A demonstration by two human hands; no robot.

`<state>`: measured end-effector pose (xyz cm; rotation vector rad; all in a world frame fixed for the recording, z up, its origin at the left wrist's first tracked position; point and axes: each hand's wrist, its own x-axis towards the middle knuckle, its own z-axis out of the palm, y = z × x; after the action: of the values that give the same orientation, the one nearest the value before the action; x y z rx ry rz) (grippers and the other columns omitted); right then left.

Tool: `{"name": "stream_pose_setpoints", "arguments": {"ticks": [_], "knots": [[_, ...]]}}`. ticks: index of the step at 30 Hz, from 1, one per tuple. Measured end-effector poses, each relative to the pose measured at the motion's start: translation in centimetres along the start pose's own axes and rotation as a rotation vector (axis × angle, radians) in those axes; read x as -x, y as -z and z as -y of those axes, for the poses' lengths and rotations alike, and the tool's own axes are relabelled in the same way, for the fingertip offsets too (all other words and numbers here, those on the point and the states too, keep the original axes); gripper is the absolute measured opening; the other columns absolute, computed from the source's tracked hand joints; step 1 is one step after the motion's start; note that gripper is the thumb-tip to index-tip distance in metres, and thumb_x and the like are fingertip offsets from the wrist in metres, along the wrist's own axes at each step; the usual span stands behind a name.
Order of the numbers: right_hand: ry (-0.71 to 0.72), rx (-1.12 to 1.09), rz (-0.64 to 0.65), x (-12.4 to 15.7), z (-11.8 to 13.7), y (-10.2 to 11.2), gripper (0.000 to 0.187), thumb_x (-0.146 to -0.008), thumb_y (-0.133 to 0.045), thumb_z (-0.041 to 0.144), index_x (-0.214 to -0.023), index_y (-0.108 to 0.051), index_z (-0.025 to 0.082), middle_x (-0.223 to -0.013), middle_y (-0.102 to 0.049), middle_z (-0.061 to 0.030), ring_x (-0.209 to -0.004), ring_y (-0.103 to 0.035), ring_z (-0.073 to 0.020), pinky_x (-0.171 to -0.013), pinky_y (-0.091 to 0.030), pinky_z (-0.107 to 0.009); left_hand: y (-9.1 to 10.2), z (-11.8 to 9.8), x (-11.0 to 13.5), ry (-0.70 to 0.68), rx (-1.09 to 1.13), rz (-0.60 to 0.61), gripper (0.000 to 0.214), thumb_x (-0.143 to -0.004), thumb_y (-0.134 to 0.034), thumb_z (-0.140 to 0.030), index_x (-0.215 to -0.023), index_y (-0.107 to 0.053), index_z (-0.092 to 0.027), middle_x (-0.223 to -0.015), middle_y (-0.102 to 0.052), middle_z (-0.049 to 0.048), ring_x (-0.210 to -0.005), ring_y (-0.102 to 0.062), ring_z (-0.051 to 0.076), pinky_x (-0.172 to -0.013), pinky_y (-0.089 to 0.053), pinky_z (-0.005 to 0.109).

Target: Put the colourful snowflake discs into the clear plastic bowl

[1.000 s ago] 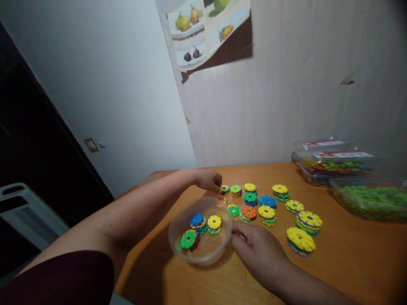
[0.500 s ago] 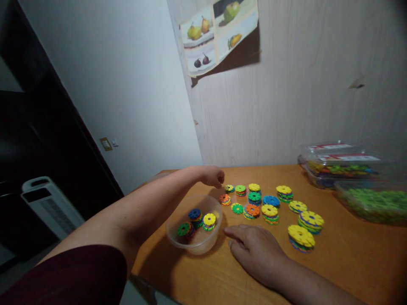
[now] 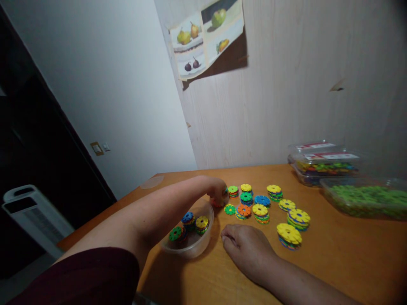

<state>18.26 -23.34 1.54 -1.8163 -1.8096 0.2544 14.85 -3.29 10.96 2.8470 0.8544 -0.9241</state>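
Note:
My left hand (image 3: 218, 190) reaches across the table, its fingers curled down around a small stack of notched plastic discs (image 3: 218, 203) with an orange top. The hand covers most of that stack and hides the one behind it. My right hand (image 3: 249, 248) rests on the tabletop with fingers curled in and nothing visible in them. Between my arms stands a clear plastic bowl (image 3: 193, 253), partly behind my left forearm. Inside are a green-topped stack (image 3: 176, 234), a blue-topped stack (image 3: 188, 218) and a yellow-topped stack (image 3: 202, 223).
Several more disc stacks stand to the right, including an orange-topped one (image 3: 243, 210) and a large yellow-topped one (image 3: 288, 234). Clear containers (image 3: 327, 167) and a box of green pieces (image 3: 365, 199) sit at far right. A clear lid (image 3: 151, 182) lies at back left.
My left hand has come nearer and down onto the orange-topped stack. My right hand's index finger, stretched out before, is now drawn in. The view has turned slightly right.

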Motion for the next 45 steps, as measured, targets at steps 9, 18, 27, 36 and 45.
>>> {"name": "stream_pose_setpoints", "arguments": {"ticks": [9,18,27,36,45], "knots": [[-0.011,0.013,-0.006,0.0,0.1,0.0,0.027,-0.09,-0.044,0.03,-0.083,-0.07,0.026,-0.08,-0.074,-0.0023,-0.077,-0.065,-0.0179,-0.06,-0.028,-0.028,-0.8,2.9,-2.3,0.145,0.205,0.222,0.068,-0.043,-0.086,-0.034,-0.105,-0.066,-0.016,-0.061,-0.062,0.002,-0.063,-0.061,0.02,-0.059,-0.053,0.03],[-0.002,0.035,-0.005,-0.1,0.2,0.1,0.027,-0.09,-0.045,0.031,-0.081,-0.07,0.025,-0.078,-0.073,-0.0022,-0.075,-0.065,-0.0184,-0.059,-0.025,-0.028,-1.4,3.2,-3.1,0.105,0.281,0.203,0.039,-0.054,-0.078,-0.024,-0.091,-0.066,-0.016,-0.064,-0.064,0.0021,-0.062,-0.061,0.016,-0.056,-0.052,0.027],[-0.002,0.01,-0.025,-0.1,0.0,-0.1,0.027,-0.09,-0.044,0.031,-0.08,-0.069,0.025,-0.078,-0.073,-0.0024,-0.074,-0.064,-0.0173,-0.058,-0.025,-0.028,-1.8,3.1,-3.7,0.157,0.255,0.296,0.034,-0.049,-0.084,-0.031,-0.07,-0.062,-0.014,-0.06,-0.062,0.0032,-0.058,-0.061,0.019,-0.055,-0.054,0.031],[-0.007,0.014,-0.05,-0.2,0.0,-0.3,0.025,-0.089,-0.044,0.03,-0.078,-0.066,0.025,-0.076,-0.072,-0.0012,-0.072,-0.063,-0.0167,-0.058,-0.024,-0.028,-1.3,2.0,-2.3,0.127,0.236,0.148,0.038,-0.054,-0.076,-0.019,-0.089,-0.066,-0.014,-0.059,-0.061,0.0006,-0.06,-0.061,0.016,-0.058,-0.053,0.028],[-0.001,0.024,-0.029,-0.2,-0.3,-0.4,0.025,-0.09,-0.045,0.032,-0.079,-0.066,0.026,-0.079,-0.073,-0.0004,-0.074,-0.063,-0.0169,-0.06,-0.026,-0.027,2.4,0.9,2.3,-0.016,-0.018,-0.149,0.033,-0.064,-0.072,-0.028,-0.092,-0.069,-0.011,-0.084,-0.071,0.0071,-0.072,-0.061,0.016,-0.066,-0.048,0.027]]}}
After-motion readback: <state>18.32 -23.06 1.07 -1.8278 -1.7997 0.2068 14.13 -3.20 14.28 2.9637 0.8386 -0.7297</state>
